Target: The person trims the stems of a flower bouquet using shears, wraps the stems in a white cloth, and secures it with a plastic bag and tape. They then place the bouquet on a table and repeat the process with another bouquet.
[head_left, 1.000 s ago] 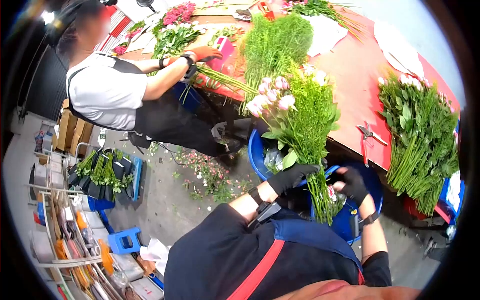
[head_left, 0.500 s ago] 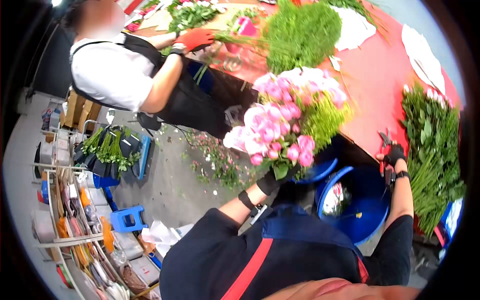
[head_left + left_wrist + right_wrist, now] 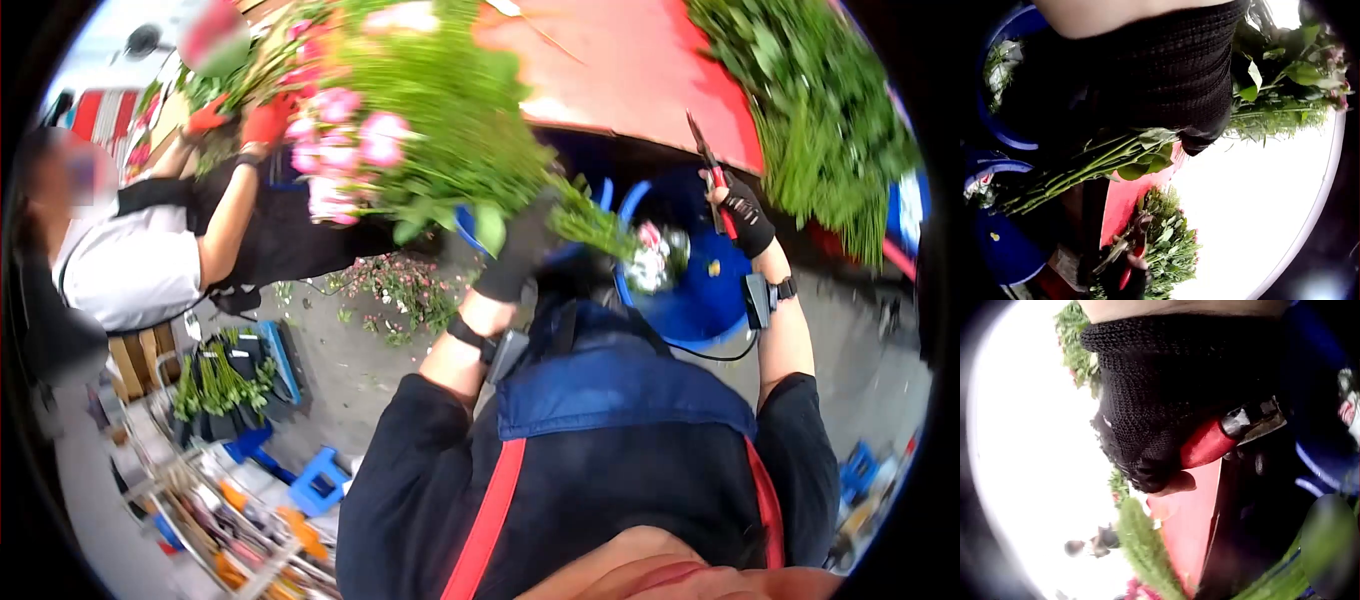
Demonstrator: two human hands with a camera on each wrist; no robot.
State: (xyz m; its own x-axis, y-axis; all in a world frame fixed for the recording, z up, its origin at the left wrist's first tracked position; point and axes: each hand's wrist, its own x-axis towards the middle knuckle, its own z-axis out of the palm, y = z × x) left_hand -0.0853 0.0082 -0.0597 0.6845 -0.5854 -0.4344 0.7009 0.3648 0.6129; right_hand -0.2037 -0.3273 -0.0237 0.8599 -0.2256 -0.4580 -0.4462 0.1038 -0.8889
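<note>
1. The bouquet (image 3: pixel 420 130) of pink roses and feathery greenery is being held up and tilted, its heads pointing up and to the left and its cut stems trailing down to the right over the blue buckets; it is the largest thing in hand.
2. The left hand (image 3: pixel 520 245), in a black glove, is being kept clenched round the bouquet's stems just below the leaves, with the forearm raised from the elbow; in the left wrist view the stems (image 3: pixel 1079 172) are seen passing through the closed fist.
3. The right hand (image 3: pixel 745 215), also gloved in black with bare fingertips, is being held up at the edge of the red table (image 3: pixel 620 80), the forearm nearly upright, well apart from the bouquet.
4. The red-handled pruning shears (image 3: pixel 712 175) are being grasped in that right hand, blades pointing up; in the right wrist view the fingers are seen wrapped round the red handle (image 3: pixel 1210 442).
5. A blue bucket (image 3: pixel 700 300) is standing on the floor under the table's edge, and flower trimmings (image 3: pixel 655 255) in white and pink are lying inside it, just beside the bouquet's stem ends.
6. A second blue bucket (image 3: pixel 605 195) is standing behind it, largely hidden by the stems, so its contents cannot be told.
</note>
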